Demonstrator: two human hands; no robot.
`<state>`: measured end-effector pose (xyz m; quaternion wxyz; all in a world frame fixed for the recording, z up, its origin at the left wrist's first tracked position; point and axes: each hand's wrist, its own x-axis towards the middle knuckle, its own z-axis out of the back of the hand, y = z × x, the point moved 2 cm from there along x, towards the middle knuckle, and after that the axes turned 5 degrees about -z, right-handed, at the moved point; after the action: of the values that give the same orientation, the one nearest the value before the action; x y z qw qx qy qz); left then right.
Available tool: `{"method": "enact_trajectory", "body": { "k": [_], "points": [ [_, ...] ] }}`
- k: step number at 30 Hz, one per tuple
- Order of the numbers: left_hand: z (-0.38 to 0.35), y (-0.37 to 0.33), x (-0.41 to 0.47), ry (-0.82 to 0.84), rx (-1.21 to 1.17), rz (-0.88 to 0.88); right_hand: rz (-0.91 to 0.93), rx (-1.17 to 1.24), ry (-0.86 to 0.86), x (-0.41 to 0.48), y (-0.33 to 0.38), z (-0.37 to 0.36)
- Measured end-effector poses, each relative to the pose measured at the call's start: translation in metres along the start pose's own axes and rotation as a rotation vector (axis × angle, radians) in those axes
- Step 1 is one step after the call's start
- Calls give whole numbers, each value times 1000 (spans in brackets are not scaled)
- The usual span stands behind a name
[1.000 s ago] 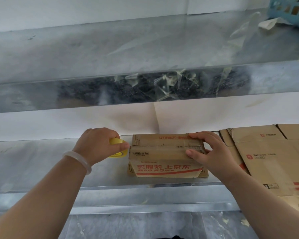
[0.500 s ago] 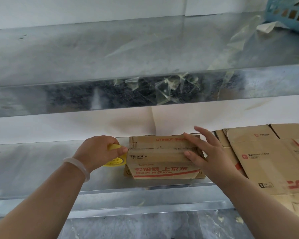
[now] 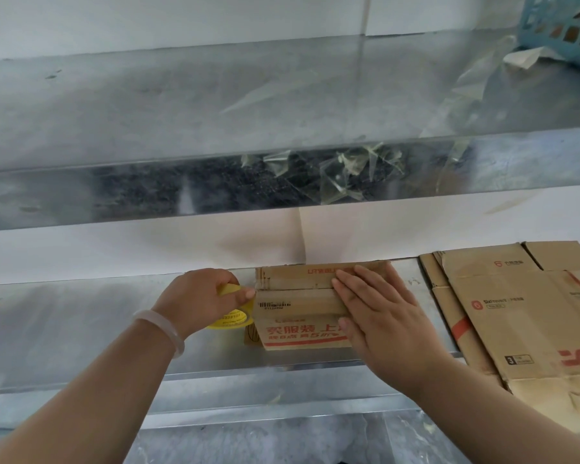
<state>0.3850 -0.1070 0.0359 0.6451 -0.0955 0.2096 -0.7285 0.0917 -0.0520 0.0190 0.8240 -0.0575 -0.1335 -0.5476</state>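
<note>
Pressing flat right hand (image 3: 380, 313) on box (image 3: 298, 304); left hand (image 3: 201, 298) grips tape roll (image 3: 230, 316)

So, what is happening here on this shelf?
A person seems to be taping a small cardboard box on a metal shelf. The left hand grips a yellow tape roll at the box's left end, while the right hand presses flat on its top. Flattened cartons lie to the right.
</note>
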Motion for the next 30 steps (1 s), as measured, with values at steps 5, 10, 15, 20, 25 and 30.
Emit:
{"method": "enact_trajectory", "body": {
  "k": [5, 10, 15, 20, 25, 30],
  "points": [
    [-1, 0, -1, 9, -13, -9, 125, -20, 43, 14, 34, -2],
    [-1, 1, 0, -8, -2, -28, 128, 51, 98, 37, 72, -4],
    [-7, 6, -1, -26, -117, -46, 110, 55, 126, 39, 70, -9],
    [-4, 16, -11, 2, -395, -155, 102, 70, 121, 38, 68, -9],
    [3, 24, -13, -49, -238, -298, 95, 85, 144, 36, 66, -7],
    [1, 26, -6, 88, 66, -322, 84, 98, 153, 36, 65, -7]
  ]
}}
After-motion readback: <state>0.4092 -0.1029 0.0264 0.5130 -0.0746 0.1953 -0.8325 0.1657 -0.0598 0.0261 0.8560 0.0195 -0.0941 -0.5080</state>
